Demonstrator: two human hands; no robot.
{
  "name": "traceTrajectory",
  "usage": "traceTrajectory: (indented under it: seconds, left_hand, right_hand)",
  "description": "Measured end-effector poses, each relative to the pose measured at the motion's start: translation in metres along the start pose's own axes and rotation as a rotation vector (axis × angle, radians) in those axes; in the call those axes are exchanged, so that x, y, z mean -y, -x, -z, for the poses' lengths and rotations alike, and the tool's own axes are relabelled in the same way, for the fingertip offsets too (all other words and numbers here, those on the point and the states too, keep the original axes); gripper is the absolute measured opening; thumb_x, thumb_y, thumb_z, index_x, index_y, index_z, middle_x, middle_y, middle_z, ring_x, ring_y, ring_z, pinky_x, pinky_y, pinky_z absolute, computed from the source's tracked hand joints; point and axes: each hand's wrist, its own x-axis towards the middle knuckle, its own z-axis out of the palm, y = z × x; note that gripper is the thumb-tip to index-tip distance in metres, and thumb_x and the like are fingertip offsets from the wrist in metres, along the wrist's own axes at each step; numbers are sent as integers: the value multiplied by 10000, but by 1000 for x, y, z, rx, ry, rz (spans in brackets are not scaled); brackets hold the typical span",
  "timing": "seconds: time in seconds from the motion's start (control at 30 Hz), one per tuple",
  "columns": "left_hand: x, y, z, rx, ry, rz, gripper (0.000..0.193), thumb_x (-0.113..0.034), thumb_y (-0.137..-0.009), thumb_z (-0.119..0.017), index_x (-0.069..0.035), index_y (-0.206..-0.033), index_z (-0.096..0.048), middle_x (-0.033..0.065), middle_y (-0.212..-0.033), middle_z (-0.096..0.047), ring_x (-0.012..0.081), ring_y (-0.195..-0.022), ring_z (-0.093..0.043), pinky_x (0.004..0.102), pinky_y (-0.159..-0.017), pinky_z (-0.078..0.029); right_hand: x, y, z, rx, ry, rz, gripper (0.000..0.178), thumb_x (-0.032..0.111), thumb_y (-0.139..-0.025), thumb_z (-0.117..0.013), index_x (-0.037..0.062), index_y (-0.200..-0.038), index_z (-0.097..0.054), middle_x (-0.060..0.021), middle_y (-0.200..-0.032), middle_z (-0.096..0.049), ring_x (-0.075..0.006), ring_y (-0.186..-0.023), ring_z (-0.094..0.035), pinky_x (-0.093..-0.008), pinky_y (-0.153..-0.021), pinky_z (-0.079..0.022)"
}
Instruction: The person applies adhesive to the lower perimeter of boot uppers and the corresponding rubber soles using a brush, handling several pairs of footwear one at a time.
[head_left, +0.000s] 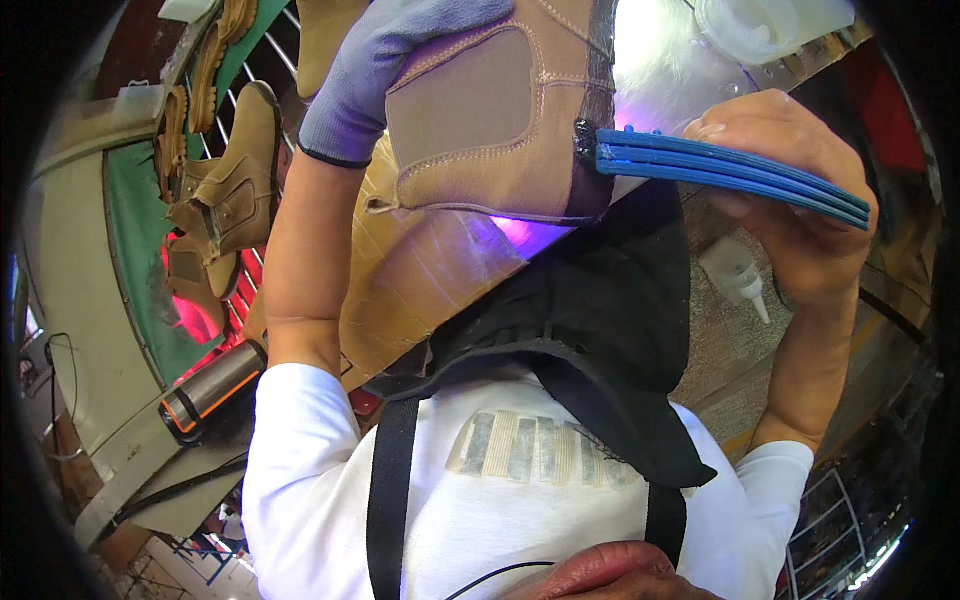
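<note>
Your right hand point(808, 238), bare, at the right of the frame, is closed round a blue ridged tool point(735, 180), fingers above and below it. Your left hand point(375, 65), in a grey glove at the upper left of centre, holds a tan boot point(465, 100) by its upper, around the stretch panel.

The boot lies at upper centre, to the left of your right hand; its shaft opening faces left and its dark bottom edge faces right, running up and down the frame. The tool's long axis runs across, nearly square to that edge, its left end touching the edge near the heel (the dark tip may be bristles, but I can't tell). Your right hand is nearer that edge; your left is on the shaft side.

Farther out, a white nozzle bottle point(742, 278) lies below your right hand, a pale tub point(765, 28) sits at upper right, and more boots point(245, 165) stand on a rack point(247, 288) at left.
</note>
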Motion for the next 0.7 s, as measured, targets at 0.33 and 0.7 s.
traceTrajectory:
  seconds: [0.33,0.7]
  left_hand:
    - [4,2,3,-110,397,100,176,-162,-953,-682,-63,-1090,-729,27,-1016,-734,127,-912,-699,274,-851,-563]
    - [12,-15,15,3,532,-28,168,-140,-986,-649,-51,-1112,-715,69,-1055,-750,178,-956,-725,326,-905,-582]
  right_hand:
    - [29,-11,24,262,141,-32,370,135,-907,-729,-72,-1200,-641,-252,-1104,-678,-342,-1006,-707,-388,-881,-574]
    - [57,-17,27,374,461,-33,460,111,-890,-724,-36,-1306,-592,-258,-1210,-651,-360,-1104,-696,-407,-979,-576]
